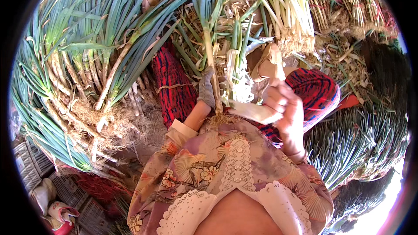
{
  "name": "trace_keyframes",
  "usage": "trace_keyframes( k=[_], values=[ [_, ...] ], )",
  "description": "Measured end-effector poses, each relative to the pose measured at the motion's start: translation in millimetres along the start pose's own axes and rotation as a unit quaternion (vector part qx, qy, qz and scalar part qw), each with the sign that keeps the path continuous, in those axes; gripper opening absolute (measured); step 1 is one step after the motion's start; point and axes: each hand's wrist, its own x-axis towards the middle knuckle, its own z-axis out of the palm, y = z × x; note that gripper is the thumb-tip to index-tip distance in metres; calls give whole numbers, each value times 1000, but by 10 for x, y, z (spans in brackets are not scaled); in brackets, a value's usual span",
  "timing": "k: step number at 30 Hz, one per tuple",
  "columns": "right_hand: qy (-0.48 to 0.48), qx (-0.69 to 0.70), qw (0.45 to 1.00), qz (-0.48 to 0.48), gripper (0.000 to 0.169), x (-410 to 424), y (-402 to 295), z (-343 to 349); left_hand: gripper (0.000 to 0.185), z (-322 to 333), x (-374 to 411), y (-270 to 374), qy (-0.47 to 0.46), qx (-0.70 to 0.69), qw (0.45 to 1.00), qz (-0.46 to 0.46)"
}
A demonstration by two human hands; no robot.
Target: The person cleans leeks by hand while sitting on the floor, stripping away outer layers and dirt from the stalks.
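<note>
My left hand, in a grey glove, is closed around the pale stem of a long green onion. The stalk stands upright in the picture, its leaves at the top and its brown roots against my shirt. My bare right hand is shut on a pale, blurred implement, perhaps a knife, which points left towards the root end. Its exact kind cannot be told. Beyond my hands, peeled leaf scraps lie between my knees.
A large heap of unpeeled green onions lies at the left. Cleaned white-stemmed ones lie at the top right, near my foot. Tied bundles lie farther right, with more green onions below. Plastic crates stand at the lower left.
</note>
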Motion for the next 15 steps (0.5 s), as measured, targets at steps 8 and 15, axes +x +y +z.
trace_keyframes(
  k=[8, 15],
  values=[
    [-277, -43, 915, -291, 15, 36, -559, 198, 23, 38, 225, 86, 22, 114, 986, 118],
    [106, -556, 814, -131, 50, 2111, 56, -589, 26, 310, -387, 59, 40, 133, 981, 135]
  ],
)
